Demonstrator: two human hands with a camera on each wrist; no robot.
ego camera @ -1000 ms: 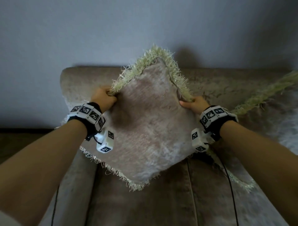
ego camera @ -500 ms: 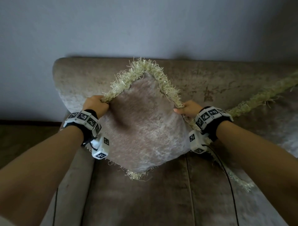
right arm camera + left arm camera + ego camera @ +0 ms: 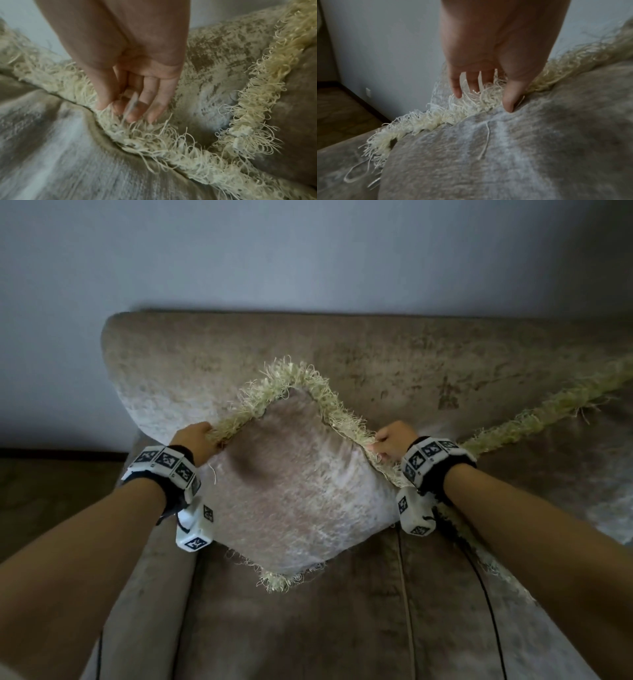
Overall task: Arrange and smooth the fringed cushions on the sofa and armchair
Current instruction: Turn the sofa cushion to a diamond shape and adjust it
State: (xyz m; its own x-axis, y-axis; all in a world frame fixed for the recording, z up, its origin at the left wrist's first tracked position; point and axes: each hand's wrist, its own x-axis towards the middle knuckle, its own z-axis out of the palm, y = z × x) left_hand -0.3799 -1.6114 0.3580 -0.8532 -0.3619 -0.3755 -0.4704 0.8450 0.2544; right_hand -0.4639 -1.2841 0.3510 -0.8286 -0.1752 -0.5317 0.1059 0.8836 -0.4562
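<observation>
Beige velvety cushion (image 3: 294, 491) with pale yellow fringe (image 3: 291, 378) all round, turned corner-up like a diamond, leaning on the sofa (image 3: 212, 354) backrest at its left end, bottom corner on the seat. Second cushion (image 3: 582, 474), same fabric and fringe, sits just to its right, mostly out of frame, fringed edges close together.

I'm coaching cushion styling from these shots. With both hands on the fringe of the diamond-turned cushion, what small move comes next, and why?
Probably lower the cushion and lean it on the sofa backrest. The left hand and right hand each pinch its fringed upper edges, a corner points up, and the bottom corner sits by the seat, so it seems nearly placed.
</observation>
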